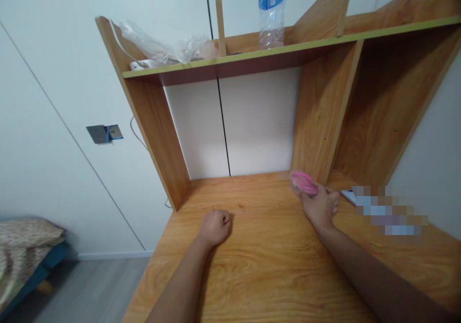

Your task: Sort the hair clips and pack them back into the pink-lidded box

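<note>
Near the foot of the upright panel, my right hand [321, 206] grips a round pink item [303, 182] that looks wrapped in clear plastic; its exact kind I cannot make out. The fingers close on its near edge, and the item is held just above or at the desktop. My left hand [215, 227] rests on the wooden desk [252, 265], curled into a fist with nothing visible in it. To the right of my right hand lies a flat, light-coloured object [348, 196], partly hidden by a blurred patch.
A wooden shelf unit [317, 106] stands along the desk's back. Its upper shelf carries a clear bottle with a blue label [272, 13] and crumpled plastic bags [173, 46]. A wall socket box [105, 133] with exposed wires and a bed [29, 246] are at the left.
</note>
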`<state>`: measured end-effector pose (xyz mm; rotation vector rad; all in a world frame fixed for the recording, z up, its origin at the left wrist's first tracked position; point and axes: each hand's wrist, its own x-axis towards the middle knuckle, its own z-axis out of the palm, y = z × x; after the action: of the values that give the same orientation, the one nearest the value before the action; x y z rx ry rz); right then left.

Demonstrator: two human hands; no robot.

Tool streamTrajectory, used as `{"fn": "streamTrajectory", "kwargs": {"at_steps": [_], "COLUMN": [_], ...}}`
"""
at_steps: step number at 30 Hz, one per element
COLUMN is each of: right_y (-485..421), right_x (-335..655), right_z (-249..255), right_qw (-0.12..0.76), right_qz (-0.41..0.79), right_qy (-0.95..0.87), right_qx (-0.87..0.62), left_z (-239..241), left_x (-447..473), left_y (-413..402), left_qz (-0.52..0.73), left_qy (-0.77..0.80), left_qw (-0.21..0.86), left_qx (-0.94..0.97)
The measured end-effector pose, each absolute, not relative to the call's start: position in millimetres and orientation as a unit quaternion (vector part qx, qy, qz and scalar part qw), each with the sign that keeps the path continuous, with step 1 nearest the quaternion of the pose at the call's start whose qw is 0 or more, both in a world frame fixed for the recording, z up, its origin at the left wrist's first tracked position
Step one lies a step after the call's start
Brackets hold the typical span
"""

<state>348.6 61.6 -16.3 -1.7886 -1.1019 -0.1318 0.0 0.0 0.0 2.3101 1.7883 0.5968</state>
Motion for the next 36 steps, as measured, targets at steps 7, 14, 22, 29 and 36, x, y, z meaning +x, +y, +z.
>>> {"fn": "streamTrajectory", "kwargs": {"at_steps": [7,14,22,29,36], "right_y": [59.9,52.7,25.6,4.4,4.9], "right_x": [344.1,318.3,290.2,277.1,276.6], "right_z": [-15.9,-7.9,3.7,19.3,16.2], "right_qw": [0.509,0.467,0.405,0.369,0.331], "right_qz": [-0.023,0.084,0.268,0.066,-0.016], "right_qy": [-0.538,-0.706,-0.814,-0.852,-0.88], "right_qx": [-0.672,-0.526,-0.319,-0.364,-0.34], "left_z": [-2.1,-2.9,-1.5,9.7,18.2], "left_x": [0.0,-0.4,10.0,17.0,21.5], "left_y": [1.6,1.2,-5.2,-15.2,-20.5], "left_qz": [0.217,0.246,0.407,0.405,0.357], "left_qy": [0.588,0.59,0.461,0.388,0.392], "left_qw": [0.085,0.096,0.159,0.184,0.101], "left_qx": [0.775,0.763,0.773,0.807,0.842]}}
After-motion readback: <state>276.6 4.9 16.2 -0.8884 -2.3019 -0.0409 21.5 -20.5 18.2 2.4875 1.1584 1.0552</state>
